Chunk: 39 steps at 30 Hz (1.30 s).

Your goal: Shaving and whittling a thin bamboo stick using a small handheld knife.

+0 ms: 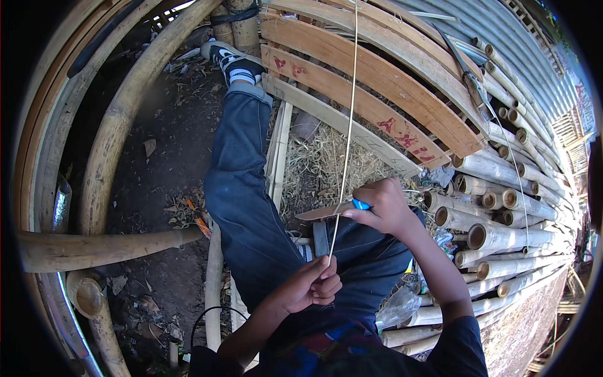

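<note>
A long, thin bamboo strip (pixel 350 119) runs from my lap up past the top edge of the picture. Closed around its lower end is my left hand (pixel 318 284), low over my thighs. Slightly farther out and to the right, my right hand (pixel 384 204) grips a knife (pixel 319 212) by its blue handle, the blade pointing left. The blade crosses the strip close to my right thumb; whether its edge bites into the strip I cannot tell. Just below the blade a dark grey block (pixel 321 239) shows by my right thigh.
Wooden slats (pixel 370 81) with red marks lie ahead, over pale shavings (pixel 333 154). Cut bamboo poles (pixel 496 237) are stacked on the right beside corrugated sheet (pixel 496 38). Thick bamboo rails (pixel 116 129) stand left. My leg in jeans (pixel 239 157) stretches forward; a clear plastic bag (pixel 399 308) lies right.
</note>
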{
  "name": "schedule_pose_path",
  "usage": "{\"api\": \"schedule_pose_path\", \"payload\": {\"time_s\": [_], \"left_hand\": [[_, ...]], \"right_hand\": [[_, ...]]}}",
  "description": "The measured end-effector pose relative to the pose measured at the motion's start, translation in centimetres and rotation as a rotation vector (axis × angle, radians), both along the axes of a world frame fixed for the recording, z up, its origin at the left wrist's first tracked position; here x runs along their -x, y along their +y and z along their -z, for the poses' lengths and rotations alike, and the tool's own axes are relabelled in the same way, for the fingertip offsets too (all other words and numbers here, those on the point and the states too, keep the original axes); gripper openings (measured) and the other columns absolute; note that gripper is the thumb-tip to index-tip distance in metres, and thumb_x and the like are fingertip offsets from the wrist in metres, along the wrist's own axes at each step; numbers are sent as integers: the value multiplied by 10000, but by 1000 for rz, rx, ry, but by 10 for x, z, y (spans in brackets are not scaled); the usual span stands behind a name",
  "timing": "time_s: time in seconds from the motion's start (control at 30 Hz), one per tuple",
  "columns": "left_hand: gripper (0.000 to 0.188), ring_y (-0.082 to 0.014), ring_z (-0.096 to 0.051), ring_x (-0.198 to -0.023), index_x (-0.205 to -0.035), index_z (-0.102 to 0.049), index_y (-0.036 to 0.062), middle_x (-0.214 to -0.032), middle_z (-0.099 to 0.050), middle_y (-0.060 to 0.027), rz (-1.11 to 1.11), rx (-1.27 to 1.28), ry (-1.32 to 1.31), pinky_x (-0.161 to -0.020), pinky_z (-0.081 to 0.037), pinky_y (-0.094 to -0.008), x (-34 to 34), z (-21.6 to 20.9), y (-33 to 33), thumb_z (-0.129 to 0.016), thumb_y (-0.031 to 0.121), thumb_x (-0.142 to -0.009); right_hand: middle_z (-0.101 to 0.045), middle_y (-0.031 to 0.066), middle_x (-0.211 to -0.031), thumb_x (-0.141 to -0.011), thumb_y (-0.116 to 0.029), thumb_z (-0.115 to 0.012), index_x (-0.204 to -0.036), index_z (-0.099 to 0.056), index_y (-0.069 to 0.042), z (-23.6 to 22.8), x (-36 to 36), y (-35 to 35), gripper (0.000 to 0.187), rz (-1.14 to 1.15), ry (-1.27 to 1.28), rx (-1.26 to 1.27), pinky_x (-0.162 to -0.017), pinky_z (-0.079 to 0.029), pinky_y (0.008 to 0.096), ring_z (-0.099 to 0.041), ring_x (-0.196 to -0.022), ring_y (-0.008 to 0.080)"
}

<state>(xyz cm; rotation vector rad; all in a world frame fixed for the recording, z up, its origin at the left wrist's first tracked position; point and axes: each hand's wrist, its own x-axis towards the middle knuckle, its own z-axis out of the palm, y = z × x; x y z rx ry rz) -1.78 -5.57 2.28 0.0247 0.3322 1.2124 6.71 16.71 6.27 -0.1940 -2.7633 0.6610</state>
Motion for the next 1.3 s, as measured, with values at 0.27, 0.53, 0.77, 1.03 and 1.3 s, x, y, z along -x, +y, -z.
{"api": "schedule_pose_path", "payload": {"time_s": [0.27, 0.53, 0.77, 1.03, 1.3], "left_hand": [[371, -62, -234, -467, -744, -351, 124, -531, -249, 41, -118, 8, 294, -407, -235, -210, 14, -12, 7, -298, 391, -997], [339, -51, -247, -456, -764, -362, 113, -549, -275, 43, -180, -27, 245, -430, -262, -211, -2, -18, 4, -313, 350, -1001], [317, -46, -252, -464, -768, -353, 110, -560, -273, 45, -146, -15, 423, -428, -266, -206, -6, -22, 7, -311, 314, -1007], [360, -66, -225, -455, -751, -350, 128, -522, -233, 42, -52, -69, 77, -413, -223, -212, -1, -8, 5, -304, 389, -995], [376, -67, -225, -455, -731, -350, 133, -508, -220, 50, -149, -41, 25, -397, -213, -210, 7, -14, 13, -294, 393, -997]], "right_hand": [[-460, 115, -440, -845, -480, -560, -559, -536, -40, 4, 21, -3, 524, 350, 84, -148, -415, -377, 407, -519, -420, 320], [-470, 112, -469, -836, -410, -580, -582, -540, -39, 1, -3, -21, 451, 120, 24, 135, -455, -385, 402, -510, -448, 313], [-401, 144, -439, -883, -378, -539, -542, -486, 1, 4, 4, -7, 513, 444, 67, 263, -433, -339, 389, -436, -404, 316], [-400, 107, -483, -827, -407, -589, -563, -471, -49, 10, -9, -31, 460, -116, -5, 296, -437, -349, 390, -463, -424, 310], [-428, 122, -446, -808, -408, -607, -534, -468, -40, 17, 12, -12, 479, 386, 170, 38, -423, -355, 389, -470, -413, 319]]}}
